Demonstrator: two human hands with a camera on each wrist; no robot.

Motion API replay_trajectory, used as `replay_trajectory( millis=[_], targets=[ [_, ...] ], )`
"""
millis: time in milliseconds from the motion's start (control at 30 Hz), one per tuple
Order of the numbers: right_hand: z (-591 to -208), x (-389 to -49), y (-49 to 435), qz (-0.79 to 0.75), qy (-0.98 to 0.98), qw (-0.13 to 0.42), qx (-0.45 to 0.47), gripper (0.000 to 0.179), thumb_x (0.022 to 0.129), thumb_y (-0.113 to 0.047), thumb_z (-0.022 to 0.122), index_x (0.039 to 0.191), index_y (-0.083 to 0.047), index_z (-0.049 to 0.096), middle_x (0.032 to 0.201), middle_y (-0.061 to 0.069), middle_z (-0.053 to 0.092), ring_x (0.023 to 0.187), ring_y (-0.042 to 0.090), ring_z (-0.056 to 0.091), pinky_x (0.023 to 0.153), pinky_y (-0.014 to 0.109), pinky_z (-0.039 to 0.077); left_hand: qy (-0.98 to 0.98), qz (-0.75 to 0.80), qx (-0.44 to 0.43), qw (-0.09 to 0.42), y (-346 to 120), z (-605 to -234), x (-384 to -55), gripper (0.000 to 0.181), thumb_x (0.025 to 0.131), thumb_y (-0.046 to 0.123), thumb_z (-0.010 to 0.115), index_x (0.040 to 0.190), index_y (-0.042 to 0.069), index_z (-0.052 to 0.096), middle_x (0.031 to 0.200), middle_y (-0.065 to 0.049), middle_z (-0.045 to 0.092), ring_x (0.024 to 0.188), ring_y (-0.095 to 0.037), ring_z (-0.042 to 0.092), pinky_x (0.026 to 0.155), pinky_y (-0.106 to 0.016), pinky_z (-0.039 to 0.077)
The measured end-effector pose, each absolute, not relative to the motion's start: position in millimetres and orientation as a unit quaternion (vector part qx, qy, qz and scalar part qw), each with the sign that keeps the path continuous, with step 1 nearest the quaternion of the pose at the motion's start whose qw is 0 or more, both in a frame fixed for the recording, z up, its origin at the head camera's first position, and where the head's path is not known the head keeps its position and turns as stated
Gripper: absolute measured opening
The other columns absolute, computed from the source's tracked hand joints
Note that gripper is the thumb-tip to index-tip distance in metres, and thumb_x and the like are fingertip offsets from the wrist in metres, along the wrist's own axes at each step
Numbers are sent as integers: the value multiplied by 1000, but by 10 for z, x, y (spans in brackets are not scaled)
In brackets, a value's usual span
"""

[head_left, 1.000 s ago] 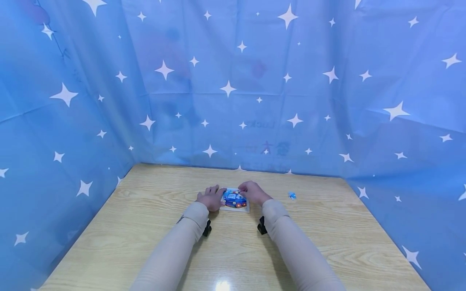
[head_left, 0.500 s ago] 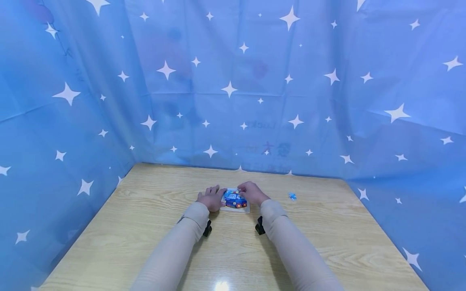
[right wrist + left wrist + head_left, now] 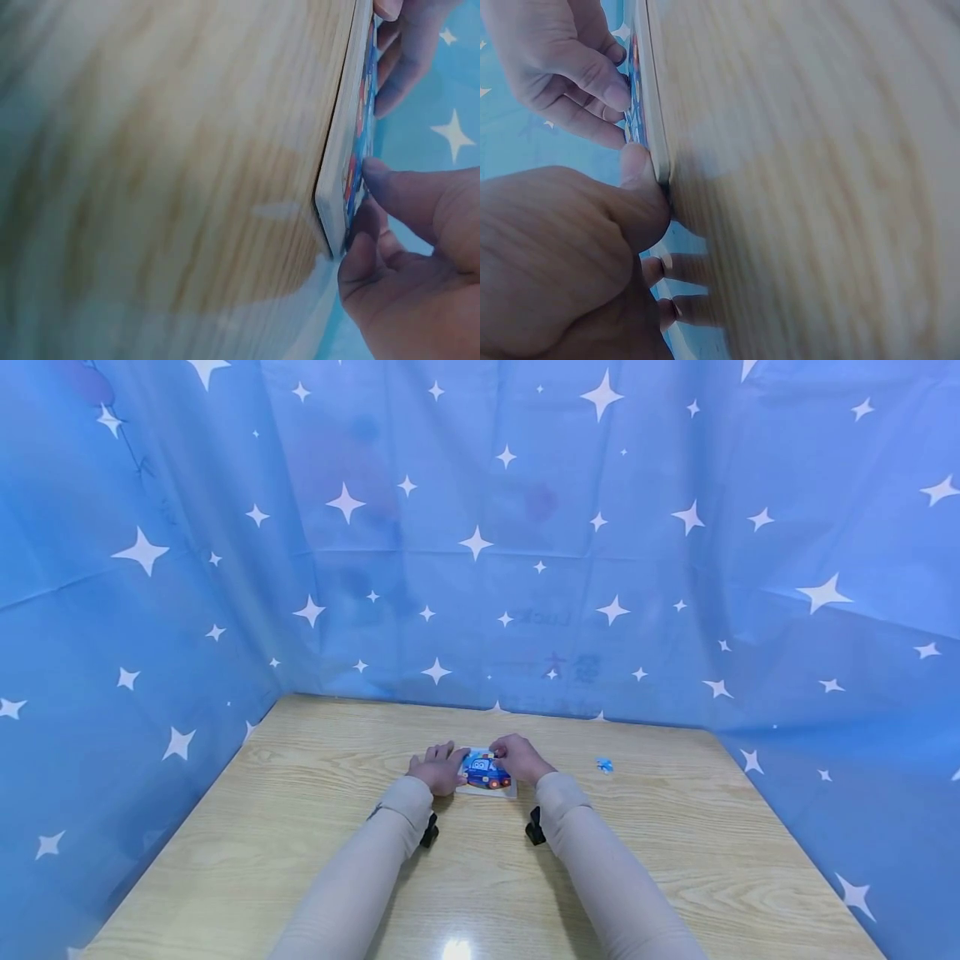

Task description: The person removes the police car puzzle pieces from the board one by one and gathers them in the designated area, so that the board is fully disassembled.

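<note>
A small jigsaw puzzle (image 3: 483, 771) with a blue cartoon car lies in a pale frame on the table, between both hands. My left hand (image 3: 437, 768) steadies its left side, fingers spread. In the left wrist view the left thumb (image 3: 645, 196) presses at the corner of the frame (image 3: 657, 142), and other fingertips rest on the table. My right hand (image 3: 521, 757) bends its fingers over the puzzle's right side. Seen from the right wrist, the right thumb (image 3: 397, 191) touches the picture and the fingers curl by the frame's corner; I cannot tell whether they pinch a piece.
A loose blue puzzle piece (image 3: 604, 765) lies on the wooden table (image 3: 660, 860), right of the right hand. Behind and at both sides hangs a blue curtain (image 3: 480, 585) with white stars. Each wrist carries a small black camera mount (image 3: 535, 827).
The head view has shifted very slightly. Both hands stay at the puzzle, with only a tiny movement of the right wrist to the left.
</note>
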State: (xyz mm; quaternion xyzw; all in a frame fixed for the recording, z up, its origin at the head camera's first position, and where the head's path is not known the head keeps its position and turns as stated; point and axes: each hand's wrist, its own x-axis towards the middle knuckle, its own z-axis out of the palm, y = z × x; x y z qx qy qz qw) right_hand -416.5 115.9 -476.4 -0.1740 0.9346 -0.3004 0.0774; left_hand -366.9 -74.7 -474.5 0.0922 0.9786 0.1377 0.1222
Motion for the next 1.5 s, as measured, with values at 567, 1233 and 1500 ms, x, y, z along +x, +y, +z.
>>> replay_trajectory(
  millis=[567,1233,1500],
  targets=[
    [-4839,-4213,1155,-334,928,80,-143,28,98,-2,65,126,1,68,116,15,68,109,26,64,95,44,53,979,142,90,116,-742,-4795,-3689,61,106,40,52,161,28,30,167,-7,22,152,-34,19,117,-66,19],
    [-4866,-4225,1143,-332,928,72,-150,23,98,-2,65,121,-1,68,109,12,66,103,24,63,92,44,53,978,145,87,126,-760,-4805,-3691,61,107,39,49,163,29,26,169,-6,17,154,-33,15,118,-64,14],
    [-4856,-4219,1134,-331,929,79,-148,24,99,-2,63,122,1,68,116,15,66,105,25,63,94,45,53,979,141,80,124,-747,-4872,-3752,61,107,40,50,162,31,27,169,-5,18,154,-33,15,118,-66,14]
  ],
)
